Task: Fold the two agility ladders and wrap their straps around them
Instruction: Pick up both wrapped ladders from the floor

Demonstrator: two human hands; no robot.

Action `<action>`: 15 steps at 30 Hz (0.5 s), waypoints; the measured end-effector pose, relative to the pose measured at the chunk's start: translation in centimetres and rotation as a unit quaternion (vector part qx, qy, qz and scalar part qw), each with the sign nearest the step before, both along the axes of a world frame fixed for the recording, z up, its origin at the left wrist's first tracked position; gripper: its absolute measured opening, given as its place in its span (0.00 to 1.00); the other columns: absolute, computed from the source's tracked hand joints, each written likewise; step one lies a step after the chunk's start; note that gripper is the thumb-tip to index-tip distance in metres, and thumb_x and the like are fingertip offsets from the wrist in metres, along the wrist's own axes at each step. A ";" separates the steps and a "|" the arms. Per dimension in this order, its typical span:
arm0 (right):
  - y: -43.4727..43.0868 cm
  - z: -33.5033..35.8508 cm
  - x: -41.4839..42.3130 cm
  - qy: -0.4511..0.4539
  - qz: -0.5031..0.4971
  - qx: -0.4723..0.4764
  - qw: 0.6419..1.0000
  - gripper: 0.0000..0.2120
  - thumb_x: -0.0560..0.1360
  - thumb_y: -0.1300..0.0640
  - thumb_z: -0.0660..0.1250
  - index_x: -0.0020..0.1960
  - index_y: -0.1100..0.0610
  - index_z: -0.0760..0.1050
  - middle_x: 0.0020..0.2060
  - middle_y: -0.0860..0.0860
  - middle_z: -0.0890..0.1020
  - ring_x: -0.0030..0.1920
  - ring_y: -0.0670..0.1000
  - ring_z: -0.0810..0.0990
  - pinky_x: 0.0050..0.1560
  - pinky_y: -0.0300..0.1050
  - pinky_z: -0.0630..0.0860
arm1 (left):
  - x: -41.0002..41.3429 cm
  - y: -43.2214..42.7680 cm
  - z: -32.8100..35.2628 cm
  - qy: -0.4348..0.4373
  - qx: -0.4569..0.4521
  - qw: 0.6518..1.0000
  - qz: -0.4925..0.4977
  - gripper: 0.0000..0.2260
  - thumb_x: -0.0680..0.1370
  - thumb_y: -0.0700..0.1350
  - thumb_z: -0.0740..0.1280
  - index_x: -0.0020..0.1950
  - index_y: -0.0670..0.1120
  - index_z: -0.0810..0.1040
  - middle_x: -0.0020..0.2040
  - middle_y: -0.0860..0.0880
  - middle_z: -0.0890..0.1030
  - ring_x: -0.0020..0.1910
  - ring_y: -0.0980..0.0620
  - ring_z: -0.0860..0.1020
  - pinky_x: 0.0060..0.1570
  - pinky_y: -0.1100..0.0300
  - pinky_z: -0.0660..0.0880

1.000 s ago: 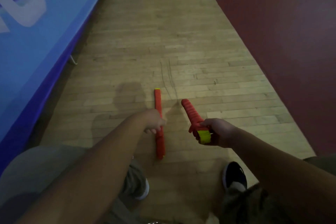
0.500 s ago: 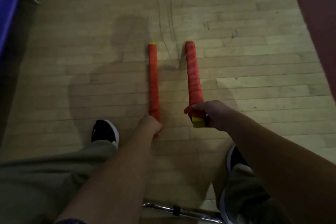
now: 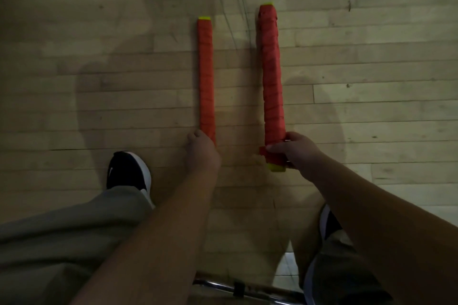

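Two folded agility ladders lie side by side on the wooden floor, each a long bundle wound in orange strap with yellow rung ends showing. The thinner left bundle (image 3: 206, 77) runs straight away from me; my left hand (image 3: 202, 150) covers its near end, fingers curled round it. The thicker right bundle (image 3: 271, 74) lies parallel to it. My right hand (image 3: 296, 151) grips its near end just above the yellow tip (image 3: 277, 168). A hand's width of floor separates the two bundles.
My left shoe (image 3: 130, 173) stands on the floor left of the bundles, my right shoe (image 3: 328, 224) near my right forearm. A metal bar (image 3: 247, 290) crosses the bottom edge. Wooden floorboards (image 3: 371, 57) spread all around.
The view has tilted down toward the floor. The right bundle, held raised and angled a second ago, now lies flat and parallel to the left one. My left hand slid to the left bundle's near end.
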State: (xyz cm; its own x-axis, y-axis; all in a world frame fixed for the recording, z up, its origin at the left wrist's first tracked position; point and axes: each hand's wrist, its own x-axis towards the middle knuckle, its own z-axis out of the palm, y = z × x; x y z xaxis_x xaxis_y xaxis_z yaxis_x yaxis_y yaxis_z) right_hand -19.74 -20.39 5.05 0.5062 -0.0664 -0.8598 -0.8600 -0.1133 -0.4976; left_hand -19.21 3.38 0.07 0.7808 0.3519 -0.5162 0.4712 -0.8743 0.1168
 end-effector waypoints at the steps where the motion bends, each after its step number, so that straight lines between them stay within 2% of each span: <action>1: -0.1 0.0 0.4 -0.005 0.004 0.000 1.000 0.21 0.76 0.61 0.80 0.66 0.56 0.78 0.54 0.54 0.88 0.51 0.54 0.88 0.45 0.49 0.83 | 0.0 0.0 0.1 0.003 -0.001 1.000 0.001 0.24 0.79 0.43 0.75 0.71 0.40 0.70 0.68 0.40 0.73 0.64 0.36 0.81 0.60 0.42 0.79; 5: 0.2 -0.1 1.1 -0.023 0.013 -0.005 1.000 0.18 0.78 0.60 0.79 0.63 0.54 0.77 0.54 0.53 0.86 0.49 0.52 0.86 0.39 0.43 0.79 | -0.6 -0.2 0.3 -0.018 -0.024 0.999 0.041 0.19 0.79 0.42 0.73 0.68 0.41 0.75 0.65 0.41 0.76 0.62 0.36 0.80 0.60 0.42 0.79; 7: 0.5 -0.5 0.9 -0.030 0.010 -0.013 0.999 0.18 0.77 0.60 0.80 0.63 0.54 0.77 0.55 0.54 0.86 0.51 0.53 0.87 0.39 0.44 0.80 | -0.9 -0.1 0.4 -0.046 -0.056 0.995 0.062 0.16 0.79 0.41 0.71 0.67 0.42 0.78 0.61 0.41 0.78 0.60 0.36 0.80 0.59 0.43 0.80; 10: 1.1 -0.9 0.6 -0.032 -0.004 -0.010 0.999 0.20 0.76 0.60 0.81 0.65 0.57 0.79 0.56 0.55 0.87 0.52 0.55 0.88 0.41 0.45 0.83 | -1.2 -0.1 0.4 -0.075 -0.155 0.980 0.099 0.15 0.82 0.39 0.70 0.69 0.45 0.81 0.59 0.44 0.83 0.59 0.40 0.82 0.59 0.48 0.81; 12: 1.5 -0.9 0.7 -0.033 -0.003 -0.002 0.999 0.20 0.77 0.59 0.80 0.66 0.57 0.79 0.56 0.55 0.87 0.50 0.53 0.88 0.39 0.43 0.83 | -0.9 -0.1 0.3 -0.070 -0.287 0.939 0.175 0.15 0.83 0.35 0.69 0.68 0.46 0.82 0.58 0.48 0.85 0.60 0.43 0.84 0.60 0.51 0.81; 15: 1.9 -0.7 0.8 -0.032 -0.001 0.007 0.999 0.21 0.78 0.59 0.80 0.68 0.55 0.78 0.55 0.52 0.86 0.48 0.50 0.87 0.33 0.37 0.80 | -0.3 -0.6 0.9 -0.030 -0.444 0.838 0.317 0.15 0.83 0.32 0.66 0.62 0.49 0.83 0.58 0.47 0.87 0.58 0.43 0.85 0.55 0.50 0.81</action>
State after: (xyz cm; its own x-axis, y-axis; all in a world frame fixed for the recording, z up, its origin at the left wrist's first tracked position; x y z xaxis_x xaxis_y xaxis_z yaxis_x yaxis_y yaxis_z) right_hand -18.97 -18.53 4.40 0.5594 -0.0555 -0.8270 -0.8271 -0.1032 -0.5525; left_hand -19.56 2.79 0.96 0.6151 0.2041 -0.7616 0.7788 -0.0063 0.6273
